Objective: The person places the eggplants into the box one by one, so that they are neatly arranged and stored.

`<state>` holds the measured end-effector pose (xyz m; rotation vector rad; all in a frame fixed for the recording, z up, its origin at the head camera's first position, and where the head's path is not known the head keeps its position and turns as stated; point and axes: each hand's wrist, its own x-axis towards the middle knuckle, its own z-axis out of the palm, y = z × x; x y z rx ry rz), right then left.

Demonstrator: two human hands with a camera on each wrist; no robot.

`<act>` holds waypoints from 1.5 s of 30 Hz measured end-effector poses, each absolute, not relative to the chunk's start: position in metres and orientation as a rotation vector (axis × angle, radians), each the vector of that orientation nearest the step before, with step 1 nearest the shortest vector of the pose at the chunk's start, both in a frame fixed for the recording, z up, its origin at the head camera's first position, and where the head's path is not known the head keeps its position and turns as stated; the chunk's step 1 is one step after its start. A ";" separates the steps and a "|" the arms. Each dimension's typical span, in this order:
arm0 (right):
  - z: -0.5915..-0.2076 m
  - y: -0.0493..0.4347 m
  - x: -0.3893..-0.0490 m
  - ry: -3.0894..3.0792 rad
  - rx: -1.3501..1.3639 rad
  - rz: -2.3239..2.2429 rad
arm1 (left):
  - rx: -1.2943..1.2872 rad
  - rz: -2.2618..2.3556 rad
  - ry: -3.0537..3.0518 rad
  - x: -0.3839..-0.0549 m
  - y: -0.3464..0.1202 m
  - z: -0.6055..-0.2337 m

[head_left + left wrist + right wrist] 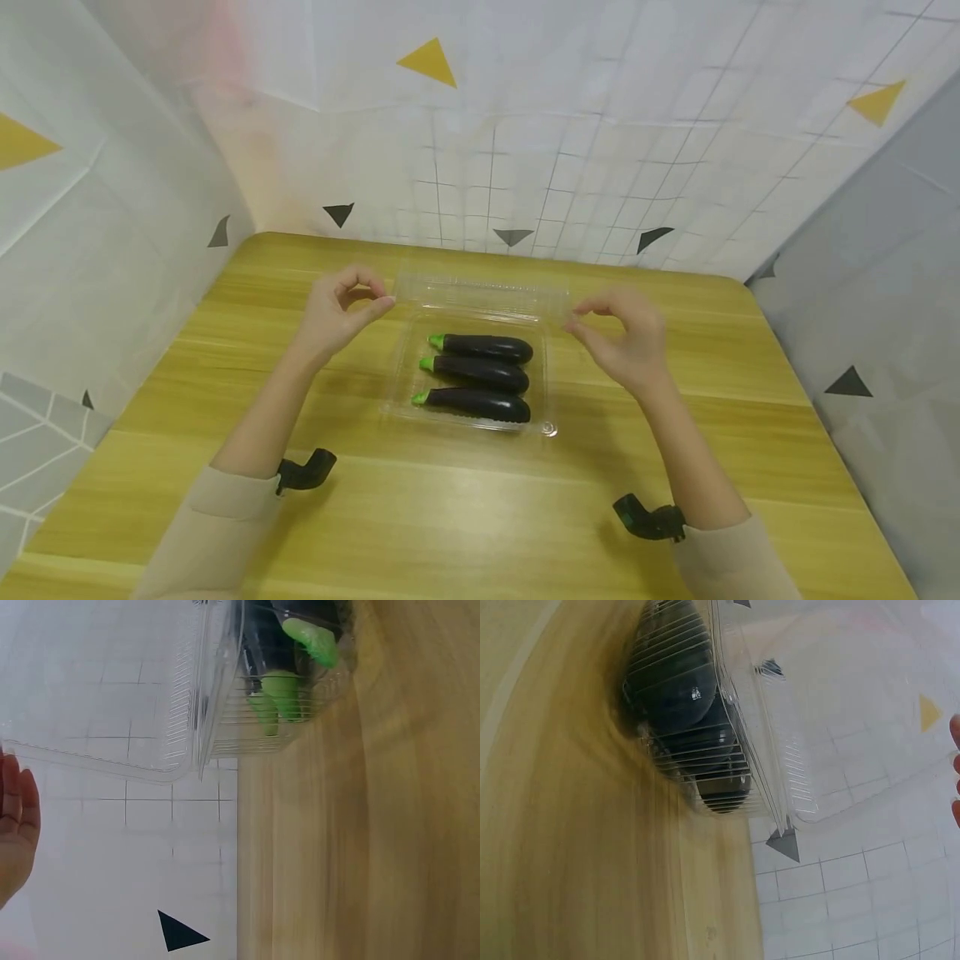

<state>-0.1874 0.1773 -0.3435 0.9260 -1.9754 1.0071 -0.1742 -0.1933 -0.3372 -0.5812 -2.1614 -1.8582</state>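
A clear plastic clamshell container (pixel 545 379) sits on the table with three dark eggplants lying side by side in it, a back one (pixel 491 348), a middle one (pixel 483 374) and a front one (pixel 483 405). Their green stem ends point left. Behind the base, the hinged lid (pixel 483 296) stands raised. My left hand (pixel 337 312) pinches the lid's left edge between thumb and forefinger. At the opposite edge, my right hand (pixel 626 337) pinches the lid likewise. Each wrist view shows only part of its hand, the left hand (pixel 16 832) and the right hand (pixel 955 769), at the lid's outer edge.
The wooden table (pixel 480 517) extends around the container on all sides. A white sheet (pixel 525 125) with grid lines and triangles hangs behind it, and more sheets close off both sides. Black wrist mounts (pixel 307 471) stick out from the forearms.
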 end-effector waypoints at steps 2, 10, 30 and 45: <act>-0.344 0.179 -0.184 -1.978 0.956 1.011 | -0.586 -1.836 -2.193 -0.171 -0.195 -0.338; -0.346 0.182 -0.172 -2.027 0.941 1.051 | -0.567 -1.742 -2.338 -0.162 -0.198 -0.344; -0.376 0.192 -0.150 -2.174 0.956 1.095 | -0.720 -1.370 -2.591 -0.131 -0.195 -0.365; -0.391 0.194 -0.143 -2.160 1.083 1.000 | -0.803 -1.217 -2.571 -0.118 -0.193 -0.392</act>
